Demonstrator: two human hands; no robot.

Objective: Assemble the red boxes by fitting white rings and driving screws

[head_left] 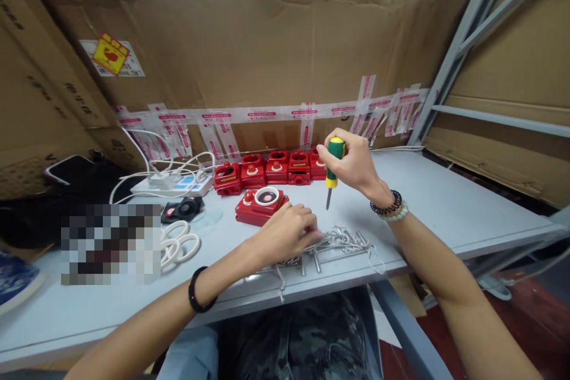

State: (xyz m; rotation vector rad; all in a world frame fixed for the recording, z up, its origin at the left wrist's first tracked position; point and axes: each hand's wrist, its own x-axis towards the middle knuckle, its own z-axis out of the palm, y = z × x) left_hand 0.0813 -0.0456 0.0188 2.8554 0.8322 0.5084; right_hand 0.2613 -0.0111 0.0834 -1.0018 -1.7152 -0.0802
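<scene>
Screwdriver (331, 177) first: it stands nearly upright above the table (449, 205), its green and yellow handle gripped in the curled fingers of the person's right hand (354, 161), the steel tip pointing down beyond a heap of metal pins (344, 240). Whether that tip touches the tabletop, I can't tell from here. The left hand (288, 230) is down at the left part of the heap, fingers bent; they hide what is beneath them, so I can't say if it grips a pin. White cord (376, 261) runs among the pins and trails toward the table's front edge. Just behind the left hand sits a red box (253, 217), with a white ring (268, 196) around a dark round face on top and a red knob (248, 196) beside it. Farther back, a row of red boxes (276, 171) stands side by side, its right end near the right hand. Over to the left are loose white rings (186, 247), a black round part (187, 208) and a power strip (200, 185) with white cables. Behind everything rises a cardboard wall (267, 41), banded with printed tape (262, 114).
</scene>
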